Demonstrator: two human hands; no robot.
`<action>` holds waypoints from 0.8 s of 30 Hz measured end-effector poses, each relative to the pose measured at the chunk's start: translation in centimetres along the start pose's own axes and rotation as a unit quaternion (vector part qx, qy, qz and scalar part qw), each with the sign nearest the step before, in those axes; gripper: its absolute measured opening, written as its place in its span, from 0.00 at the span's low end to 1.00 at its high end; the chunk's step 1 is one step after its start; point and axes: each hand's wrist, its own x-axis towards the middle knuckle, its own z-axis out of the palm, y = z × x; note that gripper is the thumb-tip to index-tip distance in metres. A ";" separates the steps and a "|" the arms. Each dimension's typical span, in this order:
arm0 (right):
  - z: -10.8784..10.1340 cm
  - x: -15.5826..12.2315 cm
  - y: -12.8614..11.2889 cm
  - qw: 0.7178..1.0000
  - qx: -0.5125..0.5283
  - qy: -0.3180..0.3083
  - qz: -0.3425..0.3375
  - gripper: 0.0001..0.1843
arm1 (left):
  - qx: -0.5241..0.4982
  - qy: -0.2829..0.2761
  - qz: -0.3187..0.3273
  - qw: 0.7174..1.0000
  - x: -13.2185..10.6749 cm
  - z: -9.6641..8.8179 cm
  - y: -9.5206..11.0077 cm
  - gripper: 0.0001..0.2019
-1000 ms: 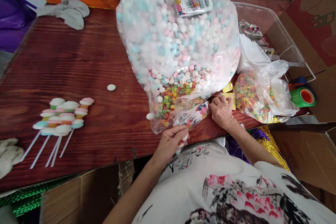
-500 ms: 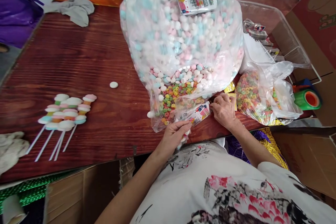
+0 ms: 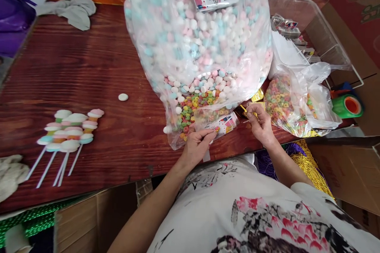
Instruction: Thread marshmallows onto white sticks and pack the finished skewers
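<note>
My left hand [image 3: 197, 144] is closed in a pinch at the table's front edge. A pale, see-through end [image 3: 206, 156] pokes out below its fingers; the rest of what they hold is hidden. Against those fingertips lies a clear packet with colourful printed labels [image 3: 227, 123]. Off to the right, my right hand [image 3: 259, 120] pinches a thin gold twist tie [image 3: 243, 108] between thumb and forefinger. Shiny gold bundles [image 3: 257, 95] lie just behind it. Small ring-shaped gummies [image 3: 192, 108] and pastel candies [image 3: 218, 81] show in the big bag's mouth.
A huge clear bag of pastel candies [image 3: 166, 23] fills the middle. Candy skewers [image 3: 68, 130] on white sticks and one loose white candy [image 3: 123, 97] lie left. To the right are a bag of gummy rings [image 3: 279, 97], green tape [image 3: 346, 106] and a clear bin [image 3: 332, 35].
My right hand has drawn back to the right, away from the label packet, and a gold twist tie now shows in its fingers. The candies below my left hand have gone from sight.
</note>
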 end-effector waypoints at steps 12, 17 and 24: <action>7.3 -2.6 -4.1 0.975 -0.130 -0.031 -0.179 0.22 | -0.067 -0.023 0.093 0.993 -0.9 0.5 1.6 0.14; 7.7 -1.8 -3.7 0.977 -0.087 -0.088 -0.176 0.18 | -0.052 -0.013 0.091 0.994 -1.8 -1.1 1.6 0.14; 8.2 -3.0 -3.9 0.994 0.100 -0.048 -0.011 0.26 | -0.086 0.024 0.147 0.985 -1.8 -1.6 1.1 0.13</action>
